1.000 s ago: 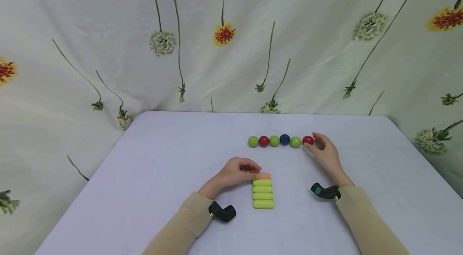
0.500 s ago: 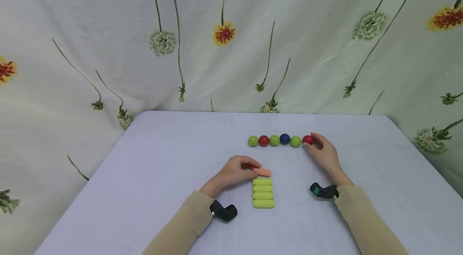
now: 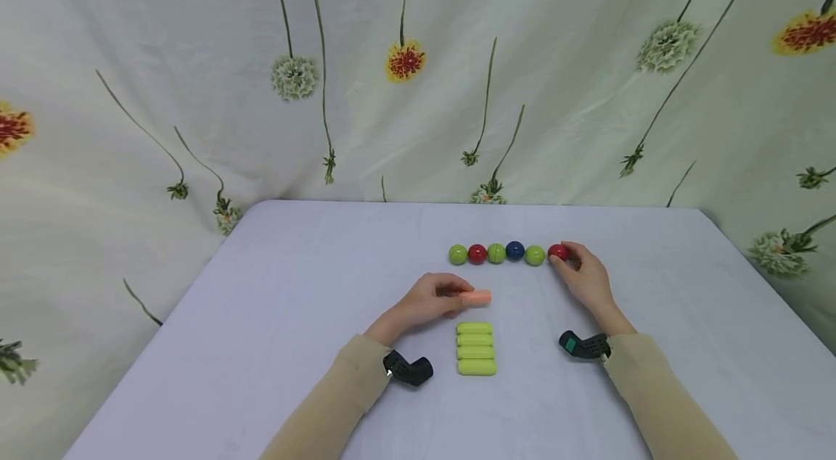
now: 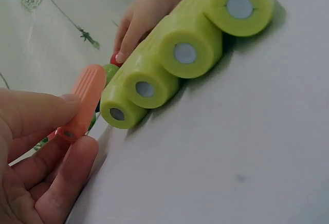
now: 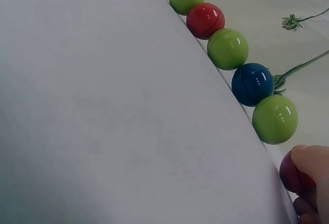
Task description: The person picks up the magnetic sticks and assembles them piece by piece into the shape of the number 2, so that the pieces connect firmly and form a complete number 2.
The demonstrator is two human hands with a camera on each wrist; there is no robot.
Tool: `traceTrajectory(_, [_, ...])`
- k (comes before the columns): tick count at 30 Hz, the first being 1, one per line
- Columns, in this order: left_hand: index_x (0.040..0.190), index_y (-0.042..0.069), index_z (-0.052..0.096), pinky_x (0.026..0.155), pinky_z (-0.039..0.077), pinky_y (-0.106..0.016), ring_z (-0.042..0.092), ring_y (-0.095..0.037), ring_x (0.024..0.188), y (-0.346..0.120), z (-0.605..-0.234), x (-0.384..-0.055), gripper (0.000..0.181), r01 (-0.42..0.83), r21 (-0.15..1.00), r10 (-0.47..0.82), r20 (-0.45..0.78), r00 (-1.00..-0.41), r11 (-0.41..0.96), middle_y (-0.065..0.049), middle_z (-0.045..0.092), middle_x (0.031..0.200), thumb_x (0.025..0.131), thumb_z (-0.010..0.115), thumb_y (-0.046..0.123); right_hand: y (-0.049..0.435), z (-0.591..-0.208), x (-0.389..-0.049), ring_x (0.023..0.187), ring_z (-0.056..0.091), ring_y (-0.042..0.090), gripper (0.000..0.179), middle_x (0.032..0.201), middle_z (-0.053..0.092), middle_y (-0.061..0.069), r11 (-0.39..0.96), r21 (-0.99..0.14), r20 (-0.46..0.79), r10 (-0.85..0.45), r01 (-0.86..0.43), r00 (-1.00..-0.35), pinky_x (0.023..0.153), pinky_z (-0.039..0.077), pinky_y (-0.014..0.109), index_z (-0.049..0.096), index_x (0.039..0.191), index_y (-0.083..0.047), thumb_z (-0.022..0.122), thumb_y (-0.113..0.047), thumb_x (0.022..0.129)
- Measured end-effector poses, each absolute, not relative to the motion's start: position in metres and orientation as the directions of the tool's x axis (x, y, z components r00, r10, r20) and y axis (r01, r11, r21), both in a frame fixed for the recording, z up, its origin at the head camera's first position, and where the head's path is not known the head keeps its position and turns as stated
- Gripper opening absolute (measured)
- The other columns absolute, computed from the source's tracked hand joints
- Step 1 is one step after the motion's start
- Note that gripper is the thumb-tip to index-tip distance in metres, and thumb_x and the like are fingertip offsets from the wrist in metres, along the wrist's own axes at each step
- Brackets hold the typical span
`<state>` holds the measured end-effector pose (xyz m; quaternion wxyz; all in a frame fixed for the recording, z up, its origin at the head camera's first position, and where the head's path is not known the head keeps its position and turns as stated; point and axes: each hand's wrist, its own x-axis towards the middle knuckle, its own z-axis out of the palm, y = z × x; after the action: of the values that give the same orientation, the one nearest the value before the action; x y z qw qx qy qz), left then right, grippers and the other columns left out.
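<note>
An orange rod with a ribbed side and a small metal disc in its end is pinched between the thumb and fingers of my left hand. It is held beyond a stack-like row of several lime-green rods, whose ends show silvery discs in the left wrist view. At the right end of a line of glossy balls, my right hand pinches a red ball. A narrow gap separates this ball from the nearest green ball.
Left of the held ball, the line continues with a blue ball, another green ball, a red ball and a green ball at its far left. A white cloth covers the table; a flowered curtain hangs behind.
My left hand has drawn the orange rod away from the lime-green rods, towards the line of balls. My right hand has stayed almost still at the red ball.
</note>
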<state>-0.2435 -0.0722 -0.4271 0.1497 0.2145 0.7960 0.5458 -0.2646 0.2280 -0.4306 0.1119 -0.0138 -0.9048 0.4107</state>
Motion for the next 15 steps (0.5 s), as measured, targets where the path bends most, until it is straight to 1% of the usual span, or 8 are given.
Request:
traceTrajectory(1, [0.110, 0.010, 0.068, 0.069, 0.050, -0.028, 0.060, -0.017, 0.072, -0.071, -0.427, -0.245, 0.022, 0.162, 0.941, 0.505, -0.011, -0.863, 0.296, -0.003, 0.065, 0.096, 0.089, 0.065, 0.014, 0.228, -0.431, -0.265, 0.113, 0.047, 0.038, 0.051, 0.125, 0.050, 0.028, 0.665, -0.744, 0.196, 0.116, -0.070, -0.974, 0.096, 0.038, 0.049, 0.043, 0.133, 0.007, 0.057, -0.023, 0.094])
traceTrajectory(4, [0.110, 0.008, 0.067, 0.070, 0.051, -0.029, 0.062, -0.018, 0.073, -0.069, -0.427, -0.247, 0.023, 0.133, 0.954, 0.500, -0.021, -0.866, 0.270, -0.005, 0.066, 0.096, 0.089, 0.065, 0.014, 0.229, -0.434, -0.265, 0.112, 0.048, 0.038, 0.051, 0.123, 0.051, 0.028, 0.665, -0.742, 0.216, 0.117, -0.086, -0.969, 0.095, 0.039, 0.049, 0.044, 0.132, 0.008, 0.058, -0.023, 0.094])
traceTrajectory(9, [0.111, 0.011, 0.068, 0.069, 0.052, -0.029, 0.063, -0.018, 0.073, -0.063, -0.427, -0.253, 0.023, 0.109, 0.956, 0.489, -0.041, -0.871, 0.273, -0.003, 0.067, 0.096, 0.088, 0.066, 0.016, 0.229, -0.436, -0.264, 0.107, 0.051, 0.035, 0.054, 0.118, 0.055, 0.025, 0.638, -0.766, 0.235, 0.160, -0.081, -0.959, 0.091, 0.042, 0.046, 0.048, 0.130, 0.005, 0.061, -0.031, 0.092])
traceTrajectory(12, [0.111, 0.012, 0.068, 0.069, 0.051, -0.028, 0.063, -0.018, 0.072, -0.059, -0.427, -0.257, 0.024, 0.098, 0.961, 0.479, -0.040, -0.877, 0.260, -0.002, 0.067, 0.097, 0.088, 0.067, 0.017, 0.229, -0.436, -0.263, 0.104, 0.053, 0.032, 0.055, 0.116, 0.058, 0.021, 0.610, -0.789, 0.233, 0.192, -0.069, -0.953, 0.087, 0.044, 0.041, 0.052, 0.128, 0.001, 0.063, -0.037, 0.089])
traceTrajectory(15, [0.112, 0.014, 0.068, 0.069, 0.051, -0.028, 0.063, -0.017, 0.072, -0.055, -0.427, -0.260, 0.025, 0.092, 0.965, 0.465, -0.034, -0.884, 0.245, -0.002, 0.067, 0.097, 0.087, 0.068, 0.019, 0.228, -0.435, -0.261, 0.101, 0.055, 0.029, 0.056, 0.114, 0.059, 0.018, 0.588, -0.806, 0.238, 0.209, -0.073, -0.949, 0.080, 0.046, 0.030, 0.055, 0.125, -0.002, 0.064, -0.042, 0.087])
